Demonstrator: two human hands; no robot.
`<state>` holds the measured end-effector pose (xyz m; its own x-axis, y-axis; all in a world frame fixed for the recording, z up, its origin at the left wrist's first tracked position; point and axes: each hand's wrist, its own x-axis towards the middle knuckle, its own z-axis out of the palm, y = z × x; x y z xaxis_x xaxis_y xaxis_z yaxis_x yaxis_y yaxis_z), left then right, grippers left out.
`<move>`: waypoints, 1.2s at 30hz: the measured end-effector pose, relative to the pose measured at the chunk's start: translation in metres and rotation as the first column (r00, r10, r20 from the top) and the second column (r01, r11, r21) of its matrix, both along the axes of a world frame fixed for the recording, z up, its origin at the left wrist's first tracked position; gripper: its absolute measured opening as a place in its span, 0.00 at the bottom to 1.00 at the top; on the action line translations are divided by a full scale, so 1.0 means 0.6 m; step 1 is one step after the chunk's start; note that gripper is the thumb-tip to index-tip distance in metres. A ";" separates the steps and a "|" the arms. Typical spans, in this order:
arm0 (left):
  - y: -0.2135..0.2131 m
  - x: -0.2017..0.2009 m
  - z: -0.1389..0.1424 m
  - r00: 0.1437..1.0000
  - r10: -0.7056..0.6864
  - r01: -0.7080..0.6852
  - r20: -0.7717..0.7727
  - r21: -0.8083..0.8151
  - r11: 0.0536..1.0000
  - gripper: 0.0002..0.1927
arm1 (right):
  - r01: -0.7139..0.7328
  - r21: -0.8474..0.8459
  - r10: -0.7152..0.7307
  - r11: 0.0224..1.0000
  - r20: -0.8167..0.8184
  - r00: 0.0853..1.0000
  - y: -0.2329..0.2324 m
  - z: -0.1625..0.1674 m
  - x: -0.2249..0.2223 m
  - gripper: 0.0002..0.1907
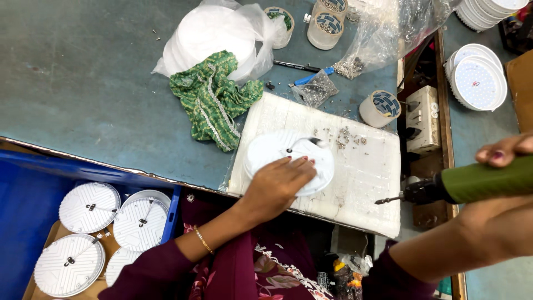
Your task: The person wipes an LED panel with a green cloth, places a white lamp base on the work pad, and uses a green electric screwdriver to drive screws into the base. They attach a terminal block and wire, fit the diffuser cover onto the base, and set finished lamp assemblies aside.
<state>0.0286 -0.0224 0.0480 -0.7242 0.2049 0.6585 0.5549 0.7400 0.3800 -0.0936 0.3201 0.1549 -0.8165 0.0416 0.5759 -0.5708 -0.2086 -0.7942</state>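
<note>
The left hand [279,182] lies flat, fingers spread, on a round white lamp disc [290,160] resting on a white foam pad [355,172] at the near edge of the blue-green table [83,83]. To the right, the right hand [497,222] grasps a green electric screwdriver [461,186]. Its long axis runs left to right, with the bit pointing left toward the disc and held apart from it.

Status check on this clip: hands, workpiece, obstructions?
Left hand flat on white round lamp disc. Right hand grips green electric screwdriver, bit off the disc. Loose screws beside it.
</note>
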 end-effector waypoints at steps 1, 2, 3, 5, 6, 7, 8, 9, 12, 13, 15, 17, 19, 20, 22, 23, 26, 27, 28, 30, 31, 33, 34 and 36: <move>0.008 -0.007 -0.013 1.000 0.018 -0.019 -0.013 -0.084 0.996 0.21 | 0.014 0.003 -0.014 1.000 0.004 1.000 0.003 -0.008 -0.001 0.09; 0.014 -0.012 -0.026 0.999 0.032 -0.036 -0.028 -0.167 0.985 0.19 | 0.030 0.008 -0.031 1.000 0.007 1.000 0.007 -0.014 -0.001 0.09; 0.019 -0.015 -0.038 1.000 -0.020 0.019 -0.004 -0.147 0.989 0.22 | 0.043 0.015 -0.044 0.999 0.008 0.999 0.010 -0.020 -0.001 0.09; 0.026 -0.019 -0.057 0.991 -0.126 0.130 0.045 -0.102 0.986 0.30 | 0.089 0.033 -0.089 0.995 0.006 0.996 0.016 -0.028 0.001 0.10; 0.025 -0.021 -0.064 0.984 -0.172 0.174 0.040 -0.042 0.984 0.30 | 0.120 0.047 -0.120 0.992 -0.001 0.993 0.018 -0.031 0.003 0.10; 0.020 -0.023 -0.069 0.976 -0.217 0.217 0.035 0.020 0.976 0.29 | 0.160 0.060 -0.160 0.985 -0.014 0.987 0.018 -0.033 0.005 0.11; 0.012 -0.026 -0.072 0.965 -0.260 0.258 0.025 0.082 0.963 0.29 | 0.255 0.086 -0.249 0.963 -0.073 0.966 0.014 -0.039 0.010 0.11; 0.001 -0.029 -0.073 0.936 -0.303 0.295 0.180 0.067 0.953 0.25 | 0.376 0.116 -0.358 0.919 -0.150 0.922 0.007 -0.044 0.015 0.11; -0.053 -0.041 -0.066 0.810 -0.343 0.350 0.476 0.078 0.934 0.21 | 0.720 0.176 -0.610 0.671 -0.421 0.672 -0.040 -0.071 0.035 0.12; -0.076 -0.049 -0.061 0.813 -0.326 0.317 0.482 0.102 0.943 0.23 | 0.819 0.187 -0.664 0.542 -0.503 0.554 -0.064 -0.085 0.046 0.16; -0.120 -0.068 -0.049 0.855 -0.262 0.254 0.447 0.079 0.964 0.40 | 0.630 0.383 -0.464 0.676 -0.444 0.767 -0.111 -0.109 0.064 0.14; -0.151 -0.094 -0.039 0.870 -0.243 0.263 0.430 0.013 0.965 0.61 | 0.468 0.496 -0.355 0.731 -0.308 0.882 -0.145 -0.114 0.065 0.15; -0.166 -0.120 -0.033 0.828 -0.288 0.340 0.482 -0.022 0.940 0.75 | 0.307 0.650 -0.277 0.695 -0.152 0.949 -0.171 -0.108 0.059 0.16; -0.167 -0.129 -0.033 0.808 -0.333 0.389 0.486 -0.018 0.921 0.75 | 0.180 0.758 -0.198 0.627 -0.069 0.978 -0.180 -0.103 0.055 0.17; -0.165 -0.144 -0.036 0.764 -0.422 0.489 0.487 -0.012 0.872 0.75 | -0.081 0.863 -0.003 0.498 0.095 0.995 -0.207 -0.110 0.057 0.23; -0.164 -0.148 -0.040 0.760 -0.412 0.488 0.502 -0.023 0.873 0.75 | -0.119 0.861 0.080 0.495 0.091 0.993 -0.222 -0.118 0.059 0.21; -0.159 -0.148 -0.053 0.769 -0.372 0.457 0.520 -0.041 0.889 0.74 | -0.225 0.842 0.179 0.490 0.155 0.972 -0.254 -0.147 0.058 0.18; -0.153 -0.141 -0.058 0.786 -0.352 0.428 0.509 -0.036 0.903 0.73 | -0.260 0.832 0.189 0.490 0.189 0.964 -0.259 -0.155 0.054 0.18; -0.145 -0.131 -0.064 0.801 -0.330 0.397 0.499 -0.031 0.917 0.72 | -0.216 0.840 0.180 0.498 0.144 0.973 -0.262 -0.163 0.049 0.15; -0.120 -0.109 -0.073 0.847 -0.294 0.323 0.443 0.011 0.946 0.70 | -0.129 0.848 0.163 0.515 0.051 0.985 -0.267 -0.175 0.041 0.11; -0.105 -0.096 -0.076 0.868 -0.273 0.285 0.416 0.034 0.958 0.69 | -0.135 0.813 0.064 0.566 0.121 0.991 -0.268 -0.180 0.040 0.10; -0.061 -0.068 -0.082 0.914 -0.120 0.128 0.389 0.004 0.992 0.67 | -0.124 0.739 -0.128 0.662 0.274 0.953 -0.269 -0.190 0.047 0.09; -0.041 -0.056 -0.084 0.927 -0.042 0.048 0.374 -0.007 0.999 0.66 | -0.077 0.749 -0.215 0.658 0.285 0.934 -0.269 -0.195 0.054 0.08; -0.009 -0.038 -0.088 0.929 0.054 -0.056 0.366 -0.006 0.998 0.64 | 0.014 0.774 -0.385 0.633 0.299 0.873 -0.272 -0.207 0.076 0.07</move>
